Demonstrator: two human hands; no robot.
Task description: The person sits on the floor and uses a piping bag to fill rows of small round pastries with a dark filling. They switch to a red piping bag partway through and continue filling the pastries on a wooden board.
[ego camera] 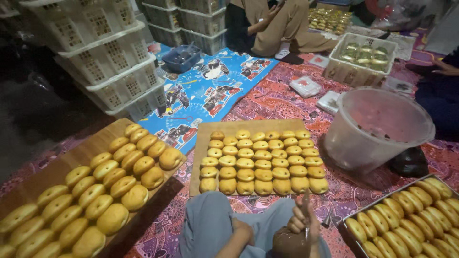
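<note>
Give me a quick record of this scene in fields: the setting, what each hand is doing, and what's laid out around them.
Setting: patterned floor mat, seen from above the person's lap
Right hand: closed around a thin metal tool, above a brown filled bag
Left hand: resting on the knee; what it holds, if anything, is hidden
Front: wooden board with rows of round buns
Left: second wooden board of buns
Right: metal tray of buns, translucent bucket
Far left: stacked white crates
</note>
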